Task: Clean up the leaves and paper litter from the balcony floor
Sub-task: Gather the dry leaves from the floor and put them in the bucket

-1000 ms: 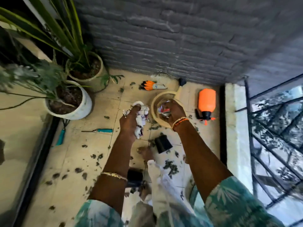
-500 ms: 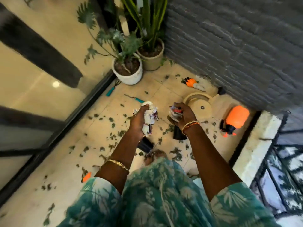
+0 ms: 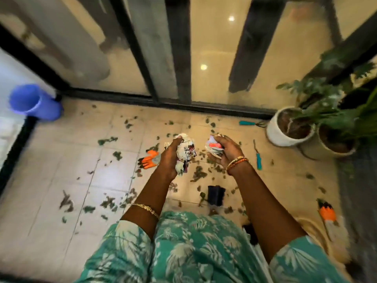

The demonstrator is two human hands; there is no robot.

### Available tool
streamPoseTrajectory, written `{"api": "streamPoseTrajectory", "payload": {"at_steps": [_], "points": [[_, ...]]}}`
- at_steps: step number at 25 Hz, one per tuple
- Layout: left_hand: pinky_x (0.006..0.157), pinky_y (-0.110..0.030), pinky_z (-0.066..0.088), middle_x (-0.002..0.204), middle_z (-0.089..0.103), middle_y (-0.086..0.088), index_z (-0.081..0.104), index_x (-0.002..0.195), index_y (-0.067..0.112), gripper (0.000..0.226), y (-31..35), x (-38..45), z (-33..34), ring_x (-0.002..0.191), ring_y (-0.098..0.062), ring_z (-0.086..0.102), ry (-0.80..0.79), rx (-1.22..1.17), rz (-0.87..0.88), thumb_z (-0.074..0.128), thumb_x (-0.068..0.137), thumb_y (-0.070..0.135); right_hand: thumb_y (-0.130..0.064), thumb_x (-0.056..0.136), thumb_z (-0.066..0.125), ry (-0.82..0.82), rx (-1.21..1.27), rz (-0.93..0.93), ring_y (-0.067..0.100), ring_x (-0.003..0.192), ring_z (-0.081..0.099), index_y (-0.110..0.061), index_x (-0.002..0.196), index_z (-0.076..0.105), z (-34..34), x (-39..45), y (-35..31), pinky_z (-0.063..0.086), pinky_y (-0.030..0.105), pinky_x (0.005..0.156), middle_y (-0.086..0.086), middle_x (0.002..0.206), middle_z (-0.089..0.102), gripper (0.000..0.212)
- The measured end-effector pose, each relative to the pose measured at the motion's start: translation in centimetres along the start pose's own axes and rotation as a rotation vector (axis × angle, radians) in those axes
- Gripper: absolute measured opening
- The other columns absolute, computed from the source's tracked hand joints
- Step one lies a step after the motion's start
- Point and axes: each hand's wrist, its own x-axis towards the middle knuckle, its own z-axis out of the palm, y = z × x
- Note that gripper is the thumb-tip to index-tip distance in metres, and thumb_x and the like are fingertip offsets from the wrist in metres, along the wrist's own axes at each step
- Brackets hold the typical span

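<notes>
My left hand point(image 3: 169, 158) grips a large wad of crumpled white paper point(image 3: 186, 152) above the tiled balcony floor point(image 3: 51, 170). My right hand point(image 3: 226, 151) holds a smaller crumpled paper wad with red print point(image 3: 213, 146), fingers curled round it. Both hands are raised in front of me, a short gap between them. Several small green leaf scraps point(image 3: 199, 173) lie scattered over the tiles below and around the hands. A blue bin point(image 3: 34, 102) stands at the far left by the glass door.
An orange work glove point(image 3: 150, 159) lies left of my left hand, another orange glove point(image 3: 328, 216) at the right. Two potted plants point(image 3: 289, 127) stand at right. Teal-handled tools point(image 3: 258, 158) and a small black pot point(image 3: 215, 195) lie on the floor. Sliding glass doors point(image 3: 214, 58) bound the far side.
The view has swung left from the grey brick wall toward the glass doors, bringing the blue bin into sight. Both hands still hold their paper wads, lifted away from the round tray.
</notes>
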Motion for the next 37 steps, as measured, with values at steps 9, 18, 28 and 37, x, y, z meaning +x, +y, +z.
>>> {"api": "streamPoseTrajectory", "payload": {"at_steps": [9, 18, 28, 37], "points": [[0.040, -0.021, 0.046, 0.097, 0.065, -0.015, 0.061, 0.125, 0.006, 0.049, 12.3, -1.5, -21.9, 0.051, -0.021, 0.064, 0.216, -0.233, 0.101, 0.059, 0.090, 0.041, -0.013, 0.084, 0.053, -0.236, -0.191, 0.103, 0.019, 0.071, 0.059, -0.014, 0.084, 0.062, 25.7, 4.7, 7.8, 0.052, 0.027, 0.066, 0.007, 0.081, 0.061, 0.009], [0.035, -0.018, 0.041, 0.072, 0.062, -0.014, 0.062, 0.119, 0.006, 0.044, 23.1, -1.6, -38.1, 0.034, -0.020, 0.055, 0.327, -0.408, 0.149, 0.056, 0.091, 0.040, 0.018, 0.083, 0.027, -0.395, -0.232, 0.213, 0.028, 0.092, 0.059, 0.006, 0.112, 0.053, 46.9, 7.2, 15.0, 0.058, 0.029, 0.065, 0.019, 0.116, 0.055, 0.041], [0.048, -0.022, 0.048, 0.100, 0.062, -0.017, 0.062, 0.120, 0.006, 0.060, 39.0, 3.8, -56.0, 0.060, -0.019, 0.063, 0.542, -0.508, 0.224, 0.072, 0.074, 0.043, 0.017, 0.084, 0.047, -0.294, -0.423, 0.203, 0.024, 0.073, 0.063, 0.008, 0.107, 0.056, 70.5, 16.0, 22.2, 0.059, 0.030, 0.065, 0.019, 0.096, 0.063, 0.026], [0.046, -0.022, 0.047, 0.087, 0.068, -0.014, 0.068, 0.102, 0.006, 0.033, 51.4, 9.2, -67.5, 0.058, -0.024, 0.061, 0.628, -0.484, 0.189, 0.071, 0.081, 0.030, -0.001, 0.084, 0.061, -0.133, -0.457, 0.237, 0.021, 0.070, 0.061, -0.016, 0.084, 0.058, 85.6, 21.2, 25.6, 0.053, 0.030, 0.064, 0.008, 0.081, 0.062, 0.016]]}}
